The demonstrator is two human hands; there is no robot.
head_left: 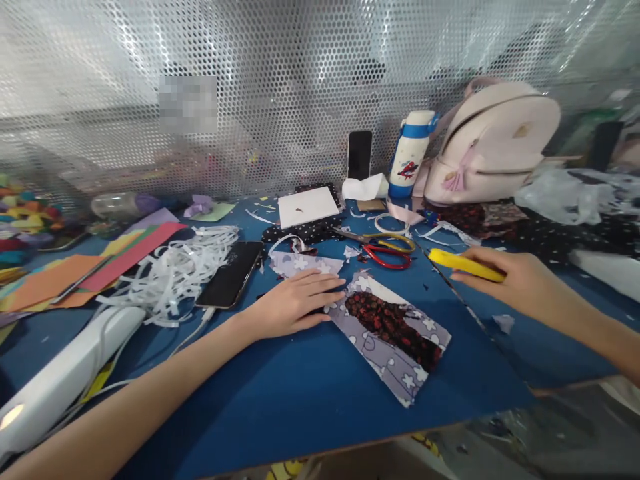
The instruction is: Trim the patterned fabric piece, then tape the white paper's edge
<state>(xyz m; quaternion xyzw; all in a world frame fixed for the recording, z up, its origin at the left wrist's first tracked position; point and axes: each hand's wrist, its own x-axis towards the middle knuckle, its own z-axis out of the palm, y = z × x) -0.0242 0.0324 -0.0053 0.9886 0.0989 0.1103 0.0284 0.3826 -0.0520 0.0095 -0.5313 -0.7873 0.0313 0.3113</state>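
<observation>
My left hand [300, 303] lies palm down with its fingers stretched out. Its fingertips touch the edge of a lavender piece [373, 350] printed with white stars. A dark, red-patterned scrap [397, 330] lies on that piece. Another lavender scrap [305, 263] sits just beyond the hand. At the right, my right hand [500, 277] is closed around a slim yellow tool [463, 263], pointing left above the table; its exact kind I cannot make out. Between the hands, farther back, lie scissors with red handles [387, 259] and scissors with yellow handles [397, 241].
Left of my hand are a black phone [233, 273] on a cable, tangled white strips [175, 280], coloured sheets [125, 257] and a long white device [75, 380]. Behind stand a bottle [413, 153], an upright phone [360, 155] and a pink backpack [495, 143] before a perforated metal screen [280, 87].
</observation>
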